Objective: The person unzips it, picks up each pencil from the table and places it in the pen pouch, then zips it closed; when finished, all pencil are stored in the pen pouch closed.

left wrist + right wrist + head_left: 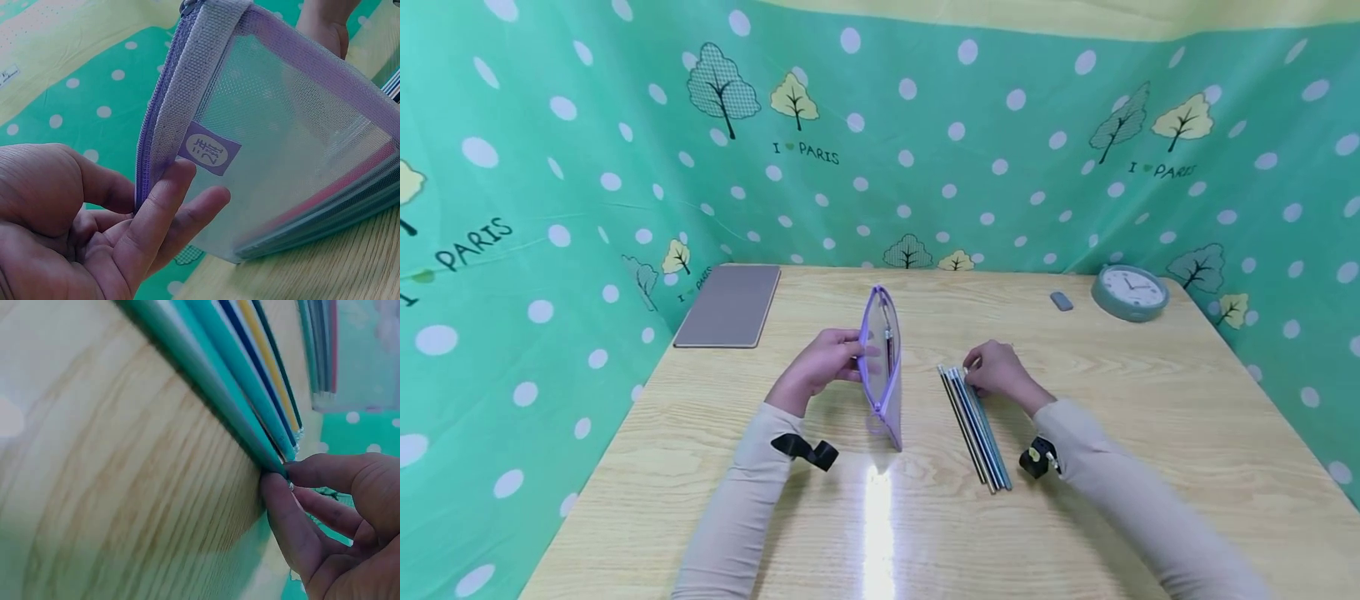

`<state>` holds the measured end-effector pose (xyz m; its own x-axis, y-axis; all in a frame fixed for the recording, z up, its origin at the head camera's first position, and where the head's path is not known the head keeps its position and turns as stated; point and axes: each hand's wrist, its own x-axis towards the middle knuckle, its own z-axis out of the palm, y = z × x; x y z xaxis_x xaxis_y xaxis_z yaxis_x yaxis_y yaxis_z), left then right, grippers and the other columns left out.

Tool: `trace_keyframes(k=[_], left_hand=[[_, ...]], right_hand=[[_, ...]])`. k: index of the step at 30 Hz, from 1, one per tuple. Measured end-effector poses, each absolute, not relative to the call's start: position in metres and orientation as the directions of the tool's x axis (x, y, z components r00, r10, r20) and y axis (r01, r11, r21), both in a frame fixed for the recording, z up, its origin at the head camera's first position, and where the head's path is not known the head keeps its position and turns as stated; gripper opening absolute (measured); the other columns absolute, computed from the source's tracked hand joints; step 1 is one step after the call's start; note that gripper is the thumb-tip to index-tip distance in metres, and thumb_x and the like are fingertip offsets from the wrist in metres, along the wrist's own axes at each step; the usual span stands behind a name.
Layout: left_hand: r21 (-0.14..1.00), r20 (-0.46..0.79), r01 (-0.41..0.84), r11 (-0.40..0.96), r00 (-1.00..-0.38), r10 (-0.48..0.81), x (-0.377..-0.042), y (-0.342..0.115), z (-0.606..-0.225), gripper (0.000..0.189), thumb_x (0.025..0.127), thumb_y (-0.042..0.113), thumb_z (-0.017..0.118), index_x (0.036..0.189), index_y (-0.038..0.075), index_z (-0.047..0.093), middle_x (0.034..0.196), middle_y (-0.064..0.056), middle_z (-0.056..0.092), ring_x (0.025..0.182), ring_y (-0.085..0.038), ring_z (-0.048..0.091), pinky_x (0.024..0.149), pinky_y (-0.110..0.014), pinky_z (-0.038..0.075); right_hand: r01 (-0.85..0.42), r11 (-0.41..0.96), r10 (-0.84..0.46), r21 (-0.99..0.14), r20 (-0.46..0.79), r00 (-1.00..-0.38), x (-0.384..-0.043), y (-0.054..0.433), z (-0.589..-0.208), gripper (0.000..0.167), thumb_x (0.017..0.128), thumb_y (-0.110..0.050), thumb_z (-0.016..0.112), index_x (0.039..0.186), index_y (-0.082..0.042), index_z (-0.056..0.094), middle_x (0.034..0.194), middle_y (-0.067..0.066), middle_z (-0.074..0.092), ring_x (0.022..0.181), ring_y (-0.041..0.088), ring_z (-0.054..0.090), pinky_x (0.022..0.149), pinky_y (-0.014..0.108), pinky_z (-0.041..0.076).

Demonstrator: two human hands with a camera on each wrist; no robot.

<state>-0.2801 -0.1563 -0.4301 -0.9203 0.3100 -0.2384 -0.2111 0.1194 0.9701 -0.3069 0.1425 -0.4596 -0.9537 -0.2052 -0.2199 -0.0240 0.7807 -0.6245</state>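
My left hand holds a see-through mesh zip pouch by its purple zipper edge, thumb on one side and fingers on the other. The pouch stands on its side with its mouth unzipped, and a few pencils lie inside. To its right, several slim pencils in teal, dark blue and gold lie side by side on the table. At their far end my right hand pinches the tip of the outermost teal pencil between thumb and fingers. That pencil lies along the row, close over the wood.
A grey-brown notebook lies at the table's back left. Toward the back right are a small grey-blue block and a round teal clock. A green dotted curtain hangs behind the wooden table.
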Motion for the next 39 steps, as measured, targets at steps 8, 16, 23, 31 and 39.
trace_keyframes(k=[8,16,23,31,39], left_hand=[[0.964,-0.26,-0.228,0.137,-0.917,0.303,-0.276,-0.158,-0.436,0.042,0.105,0.005,0.047,0.143,-0.012,0.051,0.122,-0.031,0.067,0.079,-0.015,0.07,0.072,-0.026,0.065],[0.968,-0.248,-0.222,0.117,-0.919,0.305,-0.277,-0.158,-0.435,0.042,0.104,0.005,0.051,0.142,-0.014,0.052,0.125,-0.032,0.065,0.078,-0.013,0.072,0.072,-0.026,0.065],[0.968,-0.247,-0.216,0.129,-0.918,0.311,-0.28,-0.159,-0.433,0.043,0.106,0.005,0.045,0.145,-0.013,0.048,0.133,-0.032,0.062,0.086,-0.018,0.074,0.076,-0.028,0.066],[0.969,-0.238,-0.204,0.14,-0.921,0.308,-0.282,-0.158,-0.432,0.042,0.105,0.004,0.046,0.143,-0.013,0.051,0.128,-0.033,0.064,0.084,-0.017,0.072,0.077,-0.029,0.066],[0.968,-0.244,-0.21,0.138,-0.919,0.309,-0.284,-0.158,-0.431,0.043,0.105,0.004,0.045,0.144,-0.014,0.048,0.127,-0.033,0.065,0.083,-0.015,0.072,0.076,-0.028,0.066]], right_hand=[[0.113,0.598,-0.171,-0.794,-0.264,-0.949,-0.302,0.156,-0.456,0.034,0.093,-0.002,0.068,0.124,0.01,0.065,0.1,0.024,0.074,0.072,0.015,0.071,0.069,0.033,0.067],[0.093,0.293,-0.118,-0.952,-0.132,-0.984,-0.305,0.17,-0.425,0.046,0.099,-0.002,0.063,0.14,0.015,0.049,0.104,0.019,0.073,0.078,0.007,0.07,0.078,0.028,0.066],[0.058,0.034,-0.083,-0.998,-0.061,-0.995,-0.31,0.156,-0.404,0.033,0.101,-0.007,0.064,0.132,0.001,0.056,0.093,-0.006,0.073,0.086,0.011,0.072,0.082,0.028,0.065],[0.028,-0.188,-0.084,-0.982,-0.012,-0.996,-0.316,0.121,-0.367,0.019,0.1,-0.002,0.063,0.117,-0.012,0.061,0.092,-0.001,0.075,0.087,0.015,0.073,0.081,0.027,0.065],[-0.024,-0.246,-0.039,-0.969,0.035,-0.999,-0.318,0.086,-0.357,0.018,0.101,-0.001,0.063,0.114,-0.012,0.063,0.1,0.005,0.073,0.089,0.017,0.073,0.08,0.028,0.065]])
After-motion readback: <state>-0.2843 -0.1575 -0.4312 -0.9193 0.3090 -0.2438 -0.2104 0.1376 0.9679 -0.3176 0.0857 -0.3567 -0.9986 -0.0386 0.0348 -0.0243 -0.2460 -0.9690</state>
